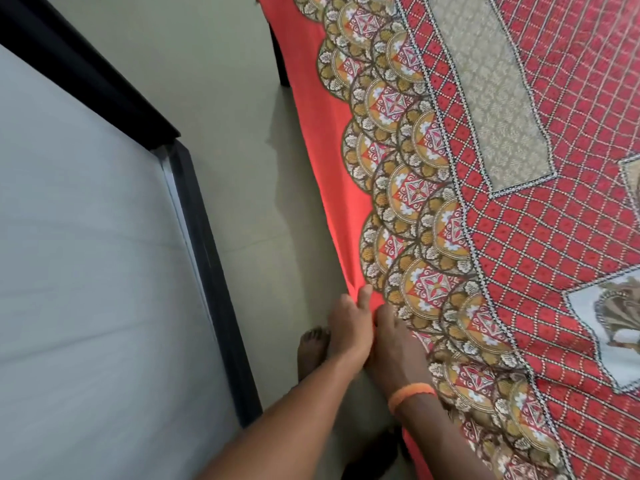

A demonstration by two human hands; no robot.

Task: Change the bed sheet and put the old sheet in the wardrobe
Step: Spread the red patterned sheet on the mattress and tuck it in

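sheet [519,202] edge runs straight ahead, hanging | left hand [348,327] pinching hem — right hand [394,344] touching beside, grip unclear | both equally near

Both hands [349,327] grip the red sheet [519,237] (hanging edge).

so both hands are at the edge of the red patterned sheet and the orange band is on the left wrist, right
Not quite: the orange band is on the right wrist, not the left. The head view shows it just behind the right hand. The rest holds: both that hand and the left hand are at the hanging edge of the red patterned sheet.
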